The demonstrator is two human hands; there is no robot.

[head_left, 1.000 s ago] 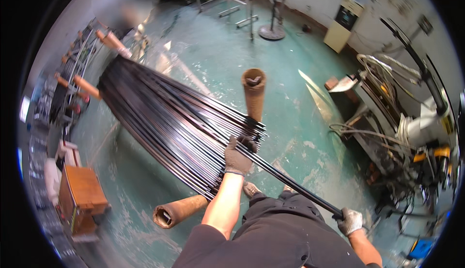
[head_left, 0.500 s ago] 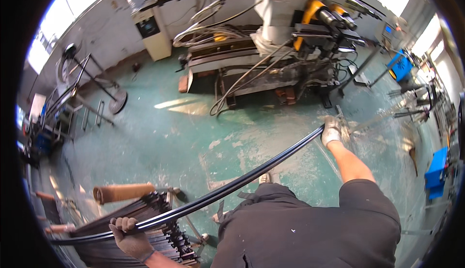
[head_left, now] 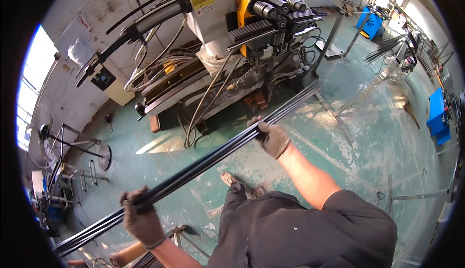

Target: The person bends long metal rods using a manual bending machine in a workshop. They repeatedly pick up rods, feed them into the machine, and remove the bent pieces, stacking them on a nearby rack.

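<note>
A bundle of long, dark metal bars (head_left: 203, 164) runs slantwise across the view, from the lower left up to the right. My left hand (head_left: 142, 218), in a brown work glove, is closed around the bundle toward its lower left part. Farther along, my gloved right hand (head_left: 275, 141) grips the same bars, whose far ends stick out beyond it toward the machine. Under my left forearm, part of a stack of similar dark bars (head_left: 147, 260) shows at the lower edge. The palms and undersides of the bars are hidden.
Ahead stands a large machine with orange motor housings (head_left: 244, 7) and loose hoses. A brown roll (head_left: 127, 255) and a metal stand (head_left: 177, 234) are at lower left. A fan (head_left: 48, 144) stands left. Blue boxes (head_left: 437, 115) and a metal frame (head_left: 420, 195) are at right.
My right hand has come inward along the bars, leaving their ends sticking out past it. My left hand and the bundle are raised away from the stack. The view has turned right.
</note>
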